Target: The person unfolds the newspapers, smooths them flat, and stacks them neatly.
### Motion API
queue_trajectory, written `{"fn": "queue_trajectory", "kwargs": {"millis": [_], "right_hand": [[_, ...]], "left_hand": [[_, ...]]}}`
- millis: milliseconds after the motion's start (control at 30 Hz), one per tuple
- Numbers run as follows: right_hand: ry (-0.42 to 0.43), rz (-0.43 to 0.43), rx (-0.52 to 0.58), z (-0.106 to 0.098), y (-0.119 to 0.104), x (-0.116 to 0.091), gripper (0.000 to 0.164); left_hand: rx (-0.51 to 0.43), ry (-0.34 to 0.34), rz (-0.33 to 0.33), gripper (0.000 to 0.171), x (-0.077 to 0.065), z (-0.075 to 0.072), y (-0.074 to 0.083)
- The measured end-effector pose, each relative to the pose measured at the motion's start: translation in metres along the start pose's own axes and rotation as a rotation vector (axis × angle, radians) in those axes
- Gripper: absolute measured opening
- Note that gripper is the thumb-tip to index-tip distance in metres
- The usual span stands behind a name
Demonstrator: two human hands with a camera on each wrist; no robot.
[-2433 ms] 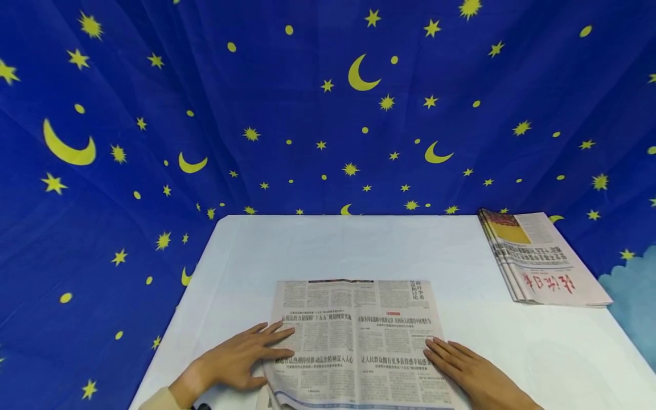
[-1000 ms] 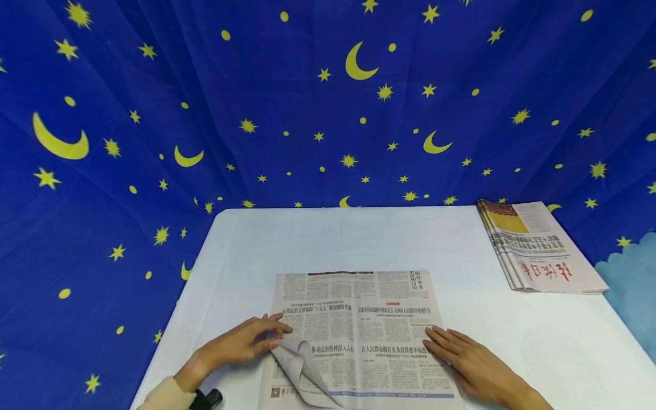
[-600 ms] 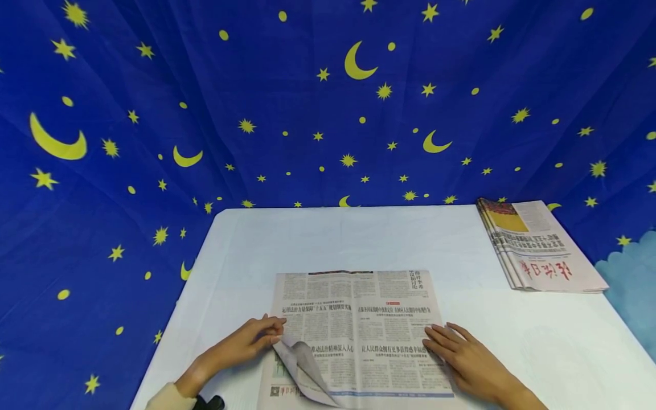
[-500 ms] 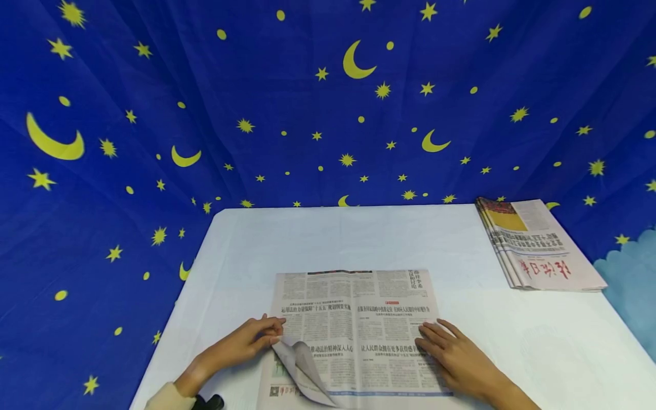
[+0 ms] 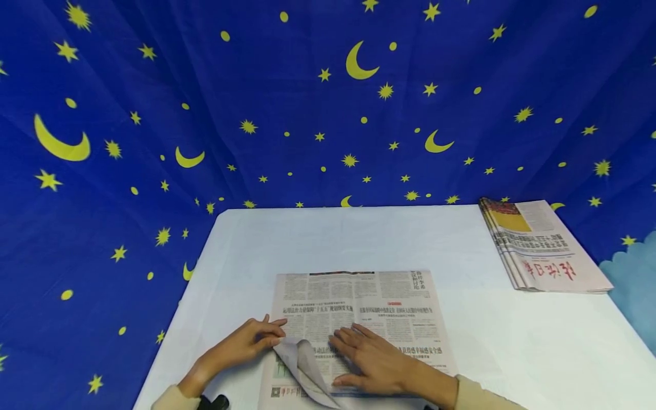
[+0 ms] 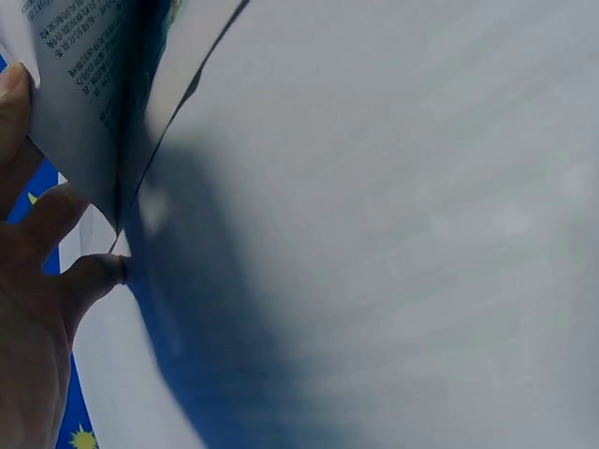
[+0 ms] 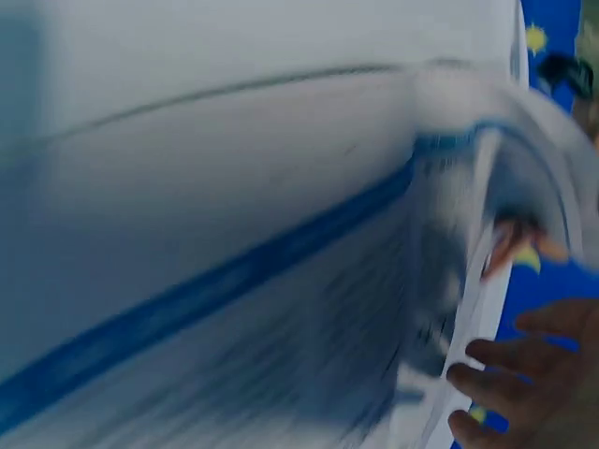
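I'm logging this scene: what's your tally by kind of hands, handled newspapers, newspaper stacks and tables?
Hands, left hand and right hand: 2
Handled newspaper: 1
Newspaper stack: 1 (copies inside too overlapped to count)
White table: 1
Total: 5

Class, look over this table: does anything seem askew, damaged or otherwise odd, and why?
Yes. The open newspaper's top sheet is curled over near-left, at the left hand, whereas its far part lies mostly flat. At far right, the folded stack has its red title upside down. No tear or spill shows.
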State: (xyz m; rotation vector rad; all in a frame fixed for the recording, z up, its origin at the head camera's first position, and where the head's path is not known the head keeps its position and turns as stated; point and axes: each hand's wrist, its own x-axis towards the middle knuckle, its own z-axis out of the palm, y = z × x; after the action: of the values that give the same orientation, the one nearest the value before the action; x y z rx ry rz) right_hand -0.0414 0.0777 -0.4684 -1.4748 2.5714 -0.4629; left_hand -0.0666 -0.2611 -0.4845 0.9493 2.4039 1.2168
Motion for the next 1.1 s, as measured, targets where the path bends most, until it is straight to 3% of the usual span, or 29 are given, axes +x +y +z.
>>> {"fn": "queue_trajectory", "kwargs": {"millis": [167, 433, 600, 733, 967, 1100], "right_hand": [[0.009, -0.022, 0.001, 0.011, -0.018, 0.024, 0.079], [0.045, -0.081, -0.028, 0.026, -0.033, 0.045, 0.065], [0.046, -0.109, 0.005, 0.033, -0.036, 0.049, 0.062], [0.087, -0.094, -0.001, 0.035, -0.037, 0.049, 0.061], [0.120, -0.118, -0.070, 0.034, -0.037, 0.042, 0.041], [0.119, -0.129, -0.194, 0.037, -0.039, 0.040, 0.050]], "left_hand": [[-0.024, 0.017, -0.044, 0.026, 0.000, -0.001, -0.003], [-0.043, 0.037, -0.044, 0.022, -0.003, -0.002, -0.005], [-0.058, 0.020, -0.087, 0.026, -0.003, -0.002, -0.003], [-0.044, 0.042, -0.080, 0.025, -0.001, -0.001, -0.002], [-0.037, 0.060, -0.051, 0.024, -0.001, 0.003, -0.006], [-0.044, 0.091, -0.050, 0.022, -0.003, 0.004, -0.005]]}}
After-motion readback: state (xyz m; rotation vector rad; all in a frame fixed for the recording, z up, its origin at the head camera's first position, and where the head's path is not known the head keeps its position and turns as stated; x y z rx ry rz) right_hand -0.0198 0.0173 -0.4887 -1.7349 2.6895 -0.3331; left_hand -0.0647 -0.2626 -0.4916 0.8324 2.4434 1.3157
